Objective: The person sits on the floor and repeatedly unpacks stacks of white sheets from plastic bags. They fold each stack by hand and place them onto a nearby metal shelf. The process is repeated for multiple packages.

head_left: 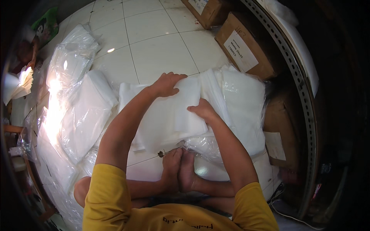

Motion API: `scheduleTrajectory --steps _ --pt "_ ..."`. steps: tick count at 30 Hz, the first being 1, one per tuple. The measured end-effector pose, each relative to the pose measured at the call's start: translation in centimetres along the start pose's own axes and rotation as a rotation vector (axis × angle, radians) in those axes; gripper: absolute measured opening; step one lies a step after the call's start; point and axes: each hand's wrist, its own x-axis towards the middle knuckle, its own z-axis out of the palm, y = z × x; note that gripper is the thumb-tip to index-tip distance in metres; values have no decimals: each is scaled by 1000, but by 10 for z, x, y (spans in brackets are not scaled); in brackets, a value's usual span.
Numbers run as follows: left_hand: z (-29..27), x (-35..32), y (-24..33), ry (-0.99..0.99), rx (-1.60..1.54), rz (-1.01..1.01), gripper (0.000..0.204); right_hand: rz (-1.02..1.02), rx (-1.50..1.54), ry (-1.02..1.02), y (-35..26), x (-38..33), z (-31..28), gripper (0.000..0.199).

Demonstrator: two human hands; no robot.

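Observation:
In front of my feet lies a stack of thin, milky-white plastic sheets or bags (156, 119), partly folded over at its right side. My left hand (168, 84) rests on the far edge of the stack, fingers stretched to the right and thumb apart. At the right edge, my right hand (204, 110) grips the folded layers, its thumb on top; the other fingers are partly hidden. Just right of this stack are more folded white sheets (214, 92) and a plump pack in clear wrapping (243, 111). Crumpled clear film (204, 146) shows below my right hand.
Large clear-wrapped packs of white sheets (86, 111) cover the left side of the tiled floor (150, 42). Cardboard boxes (246, 48) line the right, beside a perforated metal shelf post (304, 88). My bare feet (179, 169) are close to the stack. A cable (285, 211) lies lower right.

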Motion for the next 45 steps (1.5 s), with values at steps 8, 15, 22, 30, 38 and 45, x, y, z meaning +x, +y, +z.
scheduleTrajectory --steps 8,15,22,30,38,45 --pt "12 -16 11 49 491 -96 103 56 -209 104 -5 11 2 56" --pt "-10 -60 -41 18 1047 -219 88 90 -142 55 -14 15 6 58" --pt "41 -59 39 89 -243 -279 47 117 33 -18 -33 -7 3 51" --pt "105 -30 52 102 -897 -412 71 286 243 -167 -59 -17 -4 40" --pt "120 -63 90 92 -715 -522 75 286 182 47 -34 27 20 50" --pt "127 -71 109 181 -572 -495 75 254 -36 131 -25 29 25 52"
